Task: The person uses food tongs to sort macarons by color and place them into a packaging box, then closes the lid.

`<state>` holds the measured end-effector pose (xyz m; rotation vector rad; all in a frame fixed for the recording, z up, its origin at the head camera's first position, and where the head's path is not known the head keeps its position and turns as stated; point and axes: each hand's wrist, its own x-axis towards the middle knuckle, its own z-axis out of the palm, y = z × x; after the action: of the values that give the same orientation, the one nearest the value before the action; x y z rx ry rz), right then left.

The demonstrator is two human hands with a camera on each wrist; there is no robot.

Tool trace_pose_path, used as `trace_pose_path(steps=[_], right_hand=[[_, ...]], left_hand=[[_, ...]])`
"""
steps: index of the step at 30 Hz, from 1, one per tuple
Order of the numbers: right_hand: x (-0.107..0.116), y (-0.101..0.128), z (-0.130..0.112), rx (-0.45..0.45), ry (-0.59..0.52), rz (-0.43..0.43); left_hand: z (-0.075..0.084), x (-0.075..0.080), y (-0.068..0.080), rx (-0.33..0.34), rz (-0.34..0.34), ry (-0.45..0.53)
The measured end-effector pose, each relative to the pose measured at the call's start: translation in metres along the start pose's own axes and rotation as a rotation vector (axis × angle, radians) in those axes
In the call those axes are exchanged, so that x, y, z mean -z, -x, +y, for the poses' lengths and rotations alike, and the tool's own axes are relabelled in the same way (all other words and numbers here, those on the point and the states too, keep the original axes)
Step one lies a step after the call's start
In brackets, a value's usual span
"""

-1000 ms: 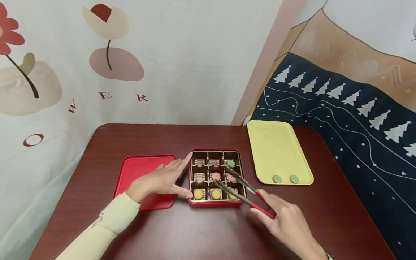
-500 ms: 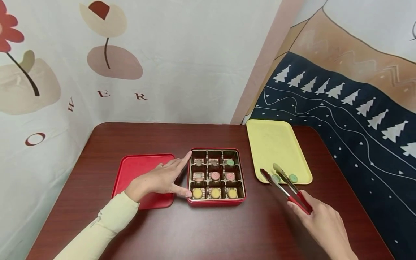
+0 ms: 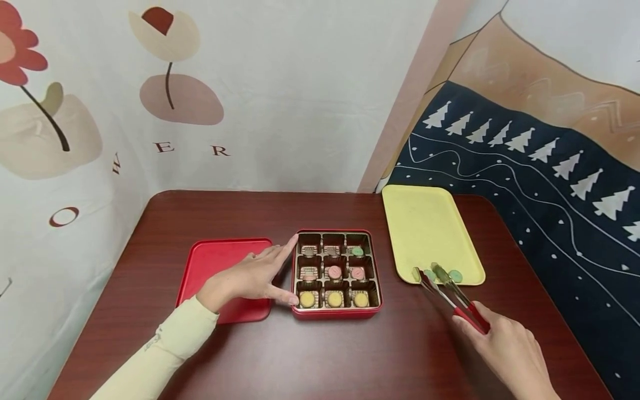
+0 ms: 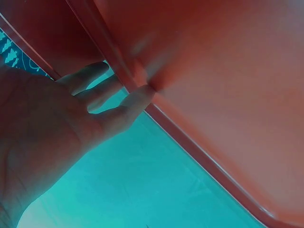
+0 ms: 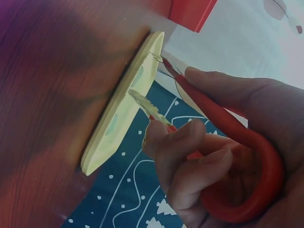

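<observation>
Head view, right hand (image 3: 505, 347) gripping tongs (image 3: 447, 294), tips hiding green sweet (image 3: 429, 274), left hand (image 3: 245, 278) flat

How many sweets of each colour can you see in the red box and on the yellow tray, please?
Green sweets: 3
Pink sweets: 2
Yellow sweets: 3
Total: 8
</observation>
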<state>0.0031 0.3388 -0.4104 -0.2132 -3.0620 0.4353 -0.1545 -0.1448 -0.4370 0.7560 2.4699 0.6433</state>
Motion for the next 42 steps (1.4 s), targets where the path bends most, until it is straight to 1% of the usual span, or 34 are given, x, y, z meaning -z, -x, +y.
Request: trace_pose_path(steps=[7,13,19,24,28,32,37,42], right_hand=[[-0.003,0.002,0.000,0.064,0.010,0.116],[-0.004,0.002,0.002,0.083,-0.001,0.142],[-0.003,-0.001,0.005,0.077,-0.014,0.152],[-0.003,-0.006,0.003,0.109,-0.025,0.195],[-0.002,-0.016,-0.007,0.165,-0.052,0.230],[-0.001,-0.027,-0.023,0.218,-0.087,0.254],[-0.001,-0.040,-0.046,0.268,-0.130,0.249],[-0.009,-0.053,-0.070,0.338,-0.169,0.253]], left_hand=[[0.000,-0.001,0.002,0.002,0.008,-0.002],[0.000,0.000,0.001,-0.004,0.004,0.001],[0.000,0.000,0.002,0.002,0.007,-0.005],[-0.002,-0.001,0.003,-0.007,0.011,-0.010],[-0.003,-0.002,0.002,-0.003,0.010,-0.008],[-0.003,-0.002,0.001,0.002,0.007,-0.010],[-0.001,-0.001,0.001,-0.001,0.004,-0.012],[0.000,0.000,0.000,0.001,0.004,-0.015]])
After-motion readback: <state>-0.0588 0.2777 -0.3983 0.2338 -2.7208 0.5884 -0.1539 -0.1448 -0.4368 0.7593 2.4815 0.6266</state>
